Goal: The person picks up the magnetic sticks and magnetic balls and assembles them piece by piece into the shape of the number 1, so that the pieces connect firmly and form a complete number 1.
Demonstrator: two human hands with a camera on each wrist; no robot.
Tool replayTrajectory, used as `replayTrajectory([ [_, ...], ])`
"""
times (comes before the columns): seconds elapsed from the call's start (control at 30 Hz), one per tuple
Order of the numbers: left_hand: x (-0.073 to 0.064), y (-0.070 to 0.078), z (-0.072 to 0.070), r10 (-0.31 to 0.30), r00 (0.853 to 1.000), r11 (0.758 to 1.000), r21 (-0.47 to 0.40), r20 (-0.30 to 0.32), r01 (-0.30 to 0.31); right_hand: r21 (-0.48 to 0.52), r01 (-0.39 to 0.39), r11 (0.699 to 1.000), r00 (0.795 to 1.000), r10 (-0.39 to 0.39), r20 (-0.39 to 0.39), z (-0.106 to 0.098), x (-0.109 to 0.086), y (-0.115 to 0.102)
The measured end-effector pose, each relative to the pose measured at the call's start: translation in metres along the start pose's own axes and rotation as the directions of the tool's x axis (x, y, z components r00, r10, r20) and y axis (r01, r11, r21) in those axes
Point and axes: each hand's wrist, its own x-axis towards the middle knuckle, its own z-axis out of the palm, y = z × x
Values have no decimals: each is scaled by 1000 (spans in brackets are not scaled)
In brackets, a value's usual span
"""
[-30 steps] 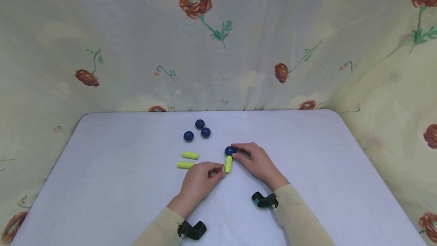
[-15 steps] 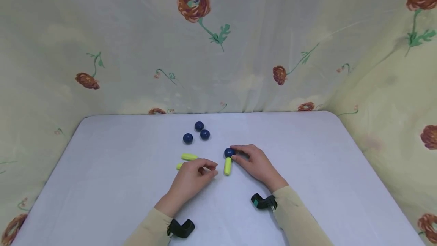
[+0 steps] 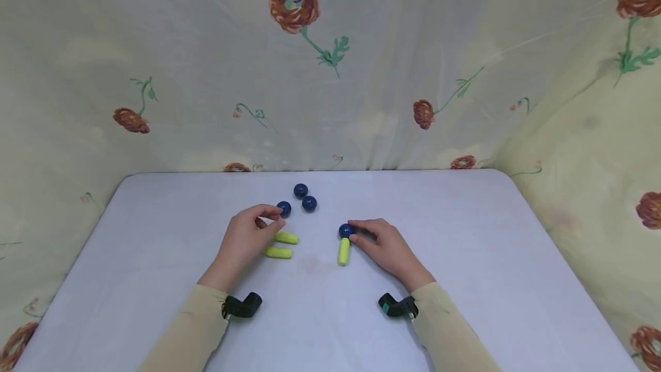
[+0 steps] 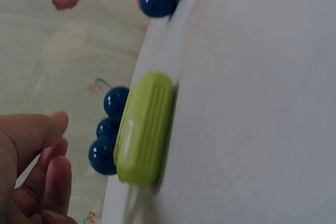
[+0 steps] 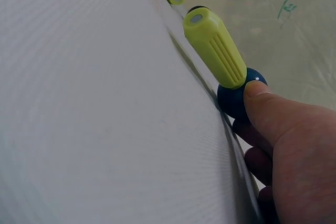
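My right hand [image 3: 386, 247] pinches a dark blue ball [image 3: 345, 231] between thumb and fingers. A yellow-green ribbed rod [image 3: 343, 252] touches that ball and points toward me; the right wrist view shows a grey disc in the rod's near end. My left hand [image 3: 244, 240] hovers over the table left of centre, thumb and fingers a little apart with nothing between them. Its fingertips are by a loose blue ball [image 3: 284, 209], a gap showing in the left wrist view. Below the hand lie two more rods, an upper one [image 3: 287, 237] and a lower one [image 3: 280, 252], their left ends partly hidden.
Two other blue balls, one farther back [image 3: 300, 190] and one nearer [image 3: 309, 204], sit close together behind the rods. Everything lies on a white-covered table [image 3: 465, 234]. A flowered curtain [image 3: 361, 73] stands behind it and at the sides.
My left hand has drawn away from the rod at the right hand's ball, moving left and then back toward the loose balls. The right hand stays on its ball.
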Motion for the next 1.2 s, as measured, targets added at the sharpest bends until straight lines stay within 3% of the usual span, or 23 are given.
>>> replayTrajectory([
  [0.17,17,-12,-4,-56,998,998,16,11,55,-2,-11,1000,1000,11,7,-1,0,1],
  [0.4,36,-24,-3,-158,984,983,-81,87,165,-4,-15,1000,1000,15,4,0,-1,1],
  [0.57,44,-25,-3,-172,978,983,-44,118,178,-15,-18,1000,1000,18,7,0,-1,2],
  [0.93,55,-23,-1,-162,960,986,69,230,150,-11,-7,1000,1000,7,12,1,0,4],
  [1.2,54,-21,0,-79,970,989,143,231,46,-10,-10,1000,1000,10,10,0,2,4],
])
